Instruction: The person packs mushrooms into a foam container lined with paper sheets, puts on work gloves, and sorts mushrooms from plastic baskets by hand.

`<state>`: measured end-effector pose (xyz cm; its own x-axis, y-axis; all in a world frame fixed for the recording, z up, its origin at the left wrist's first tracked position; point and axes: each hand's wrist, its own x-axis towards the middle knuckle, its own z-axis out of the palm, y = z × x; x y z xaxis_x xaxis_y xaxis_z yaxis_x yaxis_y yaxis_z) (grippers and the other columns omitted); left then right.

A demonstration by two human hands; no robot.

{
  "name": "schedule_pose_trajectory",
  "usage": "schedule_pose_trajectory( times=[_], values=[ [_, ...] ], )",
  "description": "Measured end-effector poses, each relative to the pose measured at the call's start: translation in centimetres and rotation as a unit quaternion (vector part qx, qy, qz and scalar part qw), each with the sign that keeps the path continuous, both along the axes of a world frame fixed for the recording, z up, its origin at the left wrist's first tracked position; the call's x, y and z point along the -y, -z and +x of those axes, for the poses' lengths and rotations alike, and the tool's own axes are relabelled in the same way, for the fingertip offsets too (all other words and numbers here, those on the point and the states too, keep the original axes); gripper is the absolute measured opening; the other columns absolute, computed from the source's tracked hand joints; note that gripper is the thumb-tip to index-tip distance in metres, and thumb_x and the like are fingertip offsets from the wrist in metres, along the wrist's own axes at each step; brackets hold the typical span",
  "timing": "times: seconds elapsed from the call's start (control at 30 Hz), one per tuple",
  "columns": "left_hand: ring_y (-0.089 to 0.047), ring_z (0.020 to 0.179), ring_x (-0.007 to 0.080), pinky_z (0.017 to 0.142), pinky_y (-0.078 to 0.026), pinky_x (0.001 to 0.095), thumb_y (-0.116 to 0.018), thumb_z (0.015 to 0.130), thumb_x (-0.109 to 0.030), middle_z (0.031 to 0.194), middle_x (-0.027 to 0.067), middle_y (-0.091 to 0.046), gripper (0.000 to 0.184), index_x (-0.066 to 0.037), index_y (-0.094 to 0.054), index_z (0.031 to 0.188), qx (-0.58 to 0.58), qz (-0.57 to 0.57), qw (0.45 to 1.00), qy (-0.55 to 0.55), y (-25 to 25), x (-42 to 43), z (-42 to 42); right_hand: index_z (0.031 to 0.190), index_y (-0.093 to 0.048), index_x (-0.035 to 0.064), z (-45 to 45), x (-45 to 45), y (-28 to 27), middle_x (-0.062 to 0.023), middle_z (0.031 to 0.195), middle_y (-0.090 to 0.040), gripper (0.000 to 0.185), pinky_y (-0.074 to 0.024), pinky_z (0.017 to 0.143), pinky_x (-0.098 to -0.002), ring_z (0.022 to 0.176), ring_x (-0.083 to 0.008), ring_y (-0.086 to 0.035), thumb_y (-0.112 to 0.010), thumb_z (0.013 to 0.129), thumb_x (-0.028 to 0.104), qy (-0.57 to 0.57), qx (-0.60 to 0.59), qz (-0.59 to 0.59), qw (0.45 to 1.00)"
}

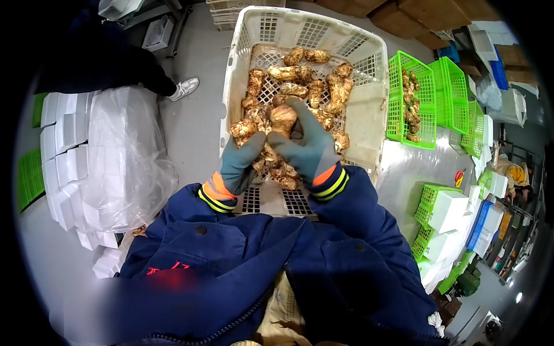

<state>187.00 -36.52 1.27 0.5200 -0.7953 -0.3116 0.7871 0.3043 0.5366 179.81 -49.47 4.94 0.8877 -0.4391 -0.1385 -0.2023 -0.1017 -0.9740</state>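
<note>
My right hand (311, 144), in a grey-green glove, curls its fingers and thumb around a brown mushroom (283, 119) with a smooth, rounded side facing up. Close beside it, my left hand (238, 164) wears the same kind of glove. Its fingers are bent, with the thumb toward the right hand, and a knobbly mushroom (243, 129) shows between them; the fingertips are partly hidden. Both hands are over a large white plastic crate (375, 81) with slotted walls. Thick, soil-marked mushrooms (339, 91) lie scattered on its lattice bottom, and several more are heaped under my hands.
To the right stand a green basket (428, 95) with mushrooms in it and more green baskets (453, 95). White boxes (69, 130) under clear plastic sheeting (124, 161) are stacked on the left. Another person's leg and white shoe (186, 88) are at upper left. Cardboard boxes (427, 17) lie behind.
</note>
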Motion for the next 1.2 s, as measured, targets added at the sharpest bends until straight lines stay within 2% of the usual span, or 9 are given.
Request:
schedule_pose_trajectory(
  times=[0.17,0.3,0.4,0.57,0.67,0.83,0.97,1.03,1.2],
  values=[
    [-0.054,0.097,0.0185,0.083,-0.046,0.0323,-0.056,0.083,-0.019,0.108,0.0098,-0.053,0.044,-0.002,-0.039,0.120,-0.030,-0.074,0.997,-0.003,-0.2,-0.6,0.0,0.117,-0.043,-0.0066,0.0,-1.4,-3.2,-0.0152,0.101,-0.057,0.041,-0.0444,0.076,-0.0251,0.090,-0.0168,-0.055,-0.055,0.079,0.004,-0.084,0.097,-0.200,0.971],
    [-0.048,0.105,0.0234,0.089,-0.041,0.0371,-0.057,0.081,-0.030,0.117,0.0120,-0.046,0.057,-0.003,-0.033,0.124,-0.079,-0.153,0.985,0.005,0.5,-1.1,0.2,0.116,-0.046,-0.0054,-1.3,2.1,-3.7,-0.0166,0.103,-0.057,0.036,-0.0457,0.078,-0.0297,0.093,-0.0201,-0.056,-0.051,0.082,0.006,-0.130,0.115,0.006,0.985],
    [-0.028,0.123,0.0342,0.099,-0.028,0.0491,-0.056,0.077,-0.041,0.136,0.0175,-0.022,0.076,-0.009,-0.018,0.133,-0.133,-0.235,0.962,0.041,0.5,-1.2,0.8,0.108,-0.052,-0.0047,-2.0,6.3,-6.0,-0.0126,0.095,-0.059,0.029,-0.0460,0.072,-0.0246,0.083,-0.0174,-0.058,-0.050,0.084,0.010,0.099,0.091,-0.006,0.991],
    [-0.031,0.121,0.0331,0.097,-0.034,0.0470,-0.054,0.070,-0.058,0.134,0.0204,-0.023,0.092,-0.005,-0.013,0.133,-0.028,-0.140,0.989,0.029,-0.9,-1.0,0.9,0.109,-0.050,-0.0056,-5.4,11.4,-6.4,-0.0094,0.089,-0.060,0.031,-0.0449,0.063,-0.0216,0.074,-0.0111,-0.057,-0.050,0.084,0.012,0.184,0.036,-0.074,0.979],
    [-0.030,0.122,0.0335,0.098,-0.033,0.0466,-0.054,0.071,-0.057,0.134,0.0209,-0.023,0.091,-0.005,-0.014,0.133,-0.017,-0.147,0.988,0.038,-0.5,-1.1,0.8,0.109,-0.052,0.0010,-7.3,11.3,-3.6,-0.0080,0.080,-0.062,0.031,-0.0451,0.059,-0.0228,0.068,-0.0116,-0.058,-0.052,0.081,0.015,0.064,-0.224,-0.137,0.963],
    [-0.025,0.124,0.0340,0.100,-0.028,0.0476,-0.053,0.072,-0.056,0.135,0.0197,-0.021,0.089,-0.005,-0.013,0.134,-0.029,-0.143,0.989,0.028,-0.4,-1.1,0.7,0.117,-0.044,0.0059,-7.8,8.7,4.5,-0.0278,0.092,-0.056,0.043,-0.0438,0.077,-0.0394,0.086,-0.0390,-0.055,-0.047,0.078,0.024,-0.181,-0.440,-0.310,0.823],
    [-0.025,0.124,0.0343,0.101,-0.028,0.0481,-0.051,0.072,-0.058,0.135,0.0197,-0.021,0.089,-0.005,-0.013,0.134,-0.026,-0.116,0.992,0.031,-0.3,-1.1,0.8,0.119,-0.043,0.0034,-7.8,9.0,4.9,-0.0103,0.094,-0.058,0.041,-0.0436,0.074,-0.0277,0.084,-0.0167,-0.056,-0.050,0.081,0.014,-0.018,-0.218,-0.068,0.973],
    [-0.026,0.124,0.0343,0.100,-0.029,0.0484,-0.052,0.073,-0.057,0.134,0.0200,-0.023,0.087,-0.006,-0.014,0.133,-0.005,-0.132,0.991,0.020,-0.2,-1.0,0.8,0.116,-0.045,0.0007,-8.6,9.5,4.4,-0.0090,0.091,-0.056,0.036,-0.0450,0.066,-0.0247,0.072,-0.0123,-0.053,-0.046,0.081,0.009,0.018,-0.075,-0.177,0.981],
    [-0.027,0.123,0.0358,0.100,-0.026,0.0516,-0.059,0.076,-0.039,0.134,0.0198,-0.024,0.079,-0.005,-0.016,0.133,-0.089,-0.197,0.976,0.021,0.0,-1.0,0.9,0.105,-0.055,0.0010,-9.7,8.1,1.7,-0.0093,0.088,-0.060,0.026,-0.0438,0.074,-0.0244,0.080,-0.0118,-0.055,-0.051,0.081,0.009,-0.102,-0.273,-0.200,0.936]
  ],
)
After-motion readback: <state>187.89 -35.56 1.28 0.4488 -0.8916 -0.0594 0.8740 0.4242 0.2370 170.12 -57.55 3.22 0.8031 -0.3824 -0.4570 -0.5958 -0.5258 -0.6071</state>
